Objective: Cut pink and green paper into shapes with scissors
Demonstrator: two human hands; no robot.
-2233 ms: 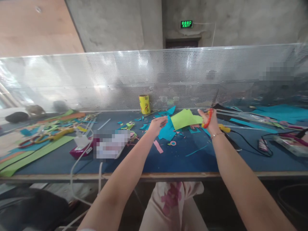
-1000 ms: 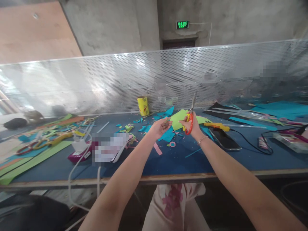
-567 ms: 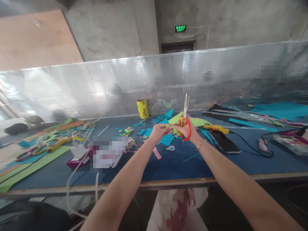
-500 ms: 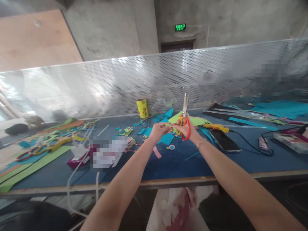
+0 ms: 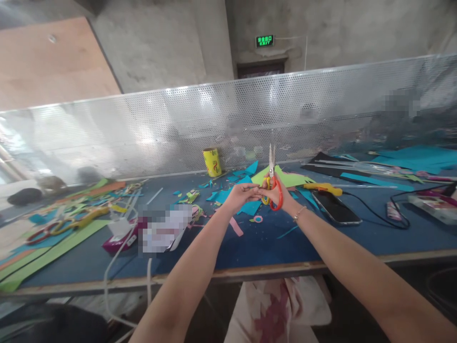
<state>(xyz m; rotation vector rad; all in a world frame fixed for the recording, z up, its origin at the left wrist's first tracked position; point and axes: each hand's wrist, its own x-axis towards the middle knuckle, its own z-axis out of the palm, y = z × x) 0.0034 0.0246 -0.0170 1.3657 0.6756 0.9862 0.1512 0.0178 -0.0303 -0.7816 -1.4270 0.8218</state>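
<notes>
So the right hand has its grip wrapped round a pair of red-and-yellow-handled metal scissors, blades pointing up and slightly parted, no paper between them that I can see. The left hand is right there too, fingertips up against the right's, just beside the yellow handle loop. Can't tell if the left grip is closed on anything, it's too small and hidden.

Just behind the hands there's a light green paper sheet, partly hidden by the right hand, with bright blue paper scraps near it. On the blue worktop in front lie a pink paper strip and a little round pink-and-blue paper cutout.

Progress-wise I'd call it partway: plenty of bits are cut, but the green sheet has lots of paper left.

Further out, a black phone and a yellow glue-gun-looking tool sit off right, and a yellow cylinder stands at the back.
</notes>
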